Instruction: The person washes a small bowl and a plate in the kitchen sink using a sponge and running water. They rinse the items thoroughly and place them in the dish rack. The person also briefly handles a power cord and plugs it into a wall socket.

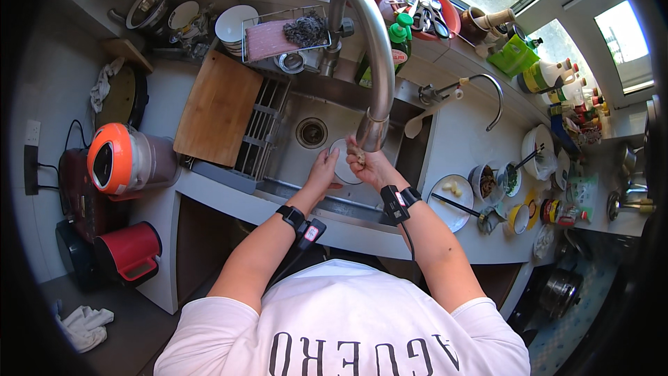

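Over the stainless-steel sink (292, 167), my left hand (321, 173) grips the rim of a round white dish (344, 169). My right hand (374, 167) is just below the mouth of the large curved faucet (383, 57), at the right side of that dish. Its fingers are curled around a small pale-yellow piece of food (360, 156); whether it is ginger or something else is hard to tell. The faucet's end covers part of these fingers. To the left of the dish lies the round drain (311, 132).
A wooden cutting board (219, 109) lies across a drying rack (263, 125) on the left. A white plate (454, 214) with garlic cloves and a black-handled utensil stands on the right counter, near several bowls (488, 183). Dish soap (402, 42) stands behind the faucet.
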`<control>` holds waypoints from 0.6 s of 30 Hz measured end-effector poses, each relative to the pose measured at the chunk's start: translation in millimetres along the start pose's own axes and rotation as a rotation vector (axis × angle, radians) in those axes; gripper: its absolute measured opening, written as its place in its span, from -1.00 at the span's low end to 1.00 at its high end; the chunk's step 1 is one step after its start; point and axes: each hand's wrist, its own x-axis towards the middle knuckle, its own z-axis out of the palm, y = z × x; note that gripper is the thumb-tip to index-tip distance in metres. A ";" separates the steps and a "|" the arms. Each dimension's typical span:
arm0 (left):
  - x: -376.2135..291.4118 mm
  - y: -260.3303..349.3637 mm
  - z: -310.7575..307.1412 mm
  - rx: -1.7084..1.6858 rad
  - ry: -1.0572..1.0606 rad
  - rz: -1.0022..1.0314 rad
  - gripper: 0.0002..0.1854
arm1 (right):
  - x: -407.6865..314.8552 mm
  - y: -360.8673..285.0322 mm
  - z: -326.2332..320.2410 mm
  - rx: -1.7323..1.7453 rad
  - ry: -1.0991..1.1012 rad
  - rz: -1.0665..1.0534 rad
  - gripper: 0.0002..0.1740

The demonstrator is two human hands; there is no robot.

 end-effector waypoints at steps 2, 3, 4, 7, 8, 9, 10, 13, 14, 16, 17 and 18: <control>-2.0 2.7 1.7 0.023 0.003 0.005 -0.38 | 0.2 0.7 -4.7 -0.053 -0.020 -0.045 -0.78; -3.1 4.6 1.6 0.033 0.007 0.008 -0.38 | 0.4 1.5 -4.1 -0.081 -0.031 -0.065 -0.80; -1.6 3.2 -0.9 0.031 -0.015 0.016 -0.39 | -7.8 0.8 15.2 -0.084 0.049 -0.077 -0.81; 3.0 3.4 -3.7 0.029 -0.066 0.025 -0.41 | -21.2 -5.6 45.5 -0.131 0.196 -0.125 -0.86; 3.3 4.8 -3.1 0.029 -0.067 0.019 -0.42 | -18.8 -9.2 36.7 -0.174 0.180 -0.141 -0.87; 2.8 5.7 -3.1 0.028 -0.066 0.012 -0.43 | -20.1 -12.0 35.1 -0.216 0.164 -0.155 -0.88; 3.5 4.6 -3.2 0.020 -0.058 0.012 -0.42 | -22.9 -13.2 33.5 -0.316 0.203 -0.192 -0.89; 3.7 4.7 -1.9 0.009 -0.051 0.007 -0.41 | -31.2 -18.9 27.0 -0.598 0.276 -0.287 -0.91; 2.4 5.9 -1.1 0.012 -0.059 0.003 -0.41 | -30.6 -23.4 20.1 -0.681 0.270 -0.308 -0.90; 2.4 6.5 -1.9 0.022 -0.082 -0.011 -0.42 | -32.6 -30.1 11.9 -0.819 0.307 -0.345 -0.84; 4.7 4.8 -3.1 0.027 -0.099 -0.021 -0.41 | -34.3 -33.0 8.4 -0.875 0.353 -0.363 -0.79; 6.0 4.3 -4.0 0.032 -0.113 -0.030 -0.41 | -36.0 -36.3 5.4 -0.933 0.397 -0.380 -0.73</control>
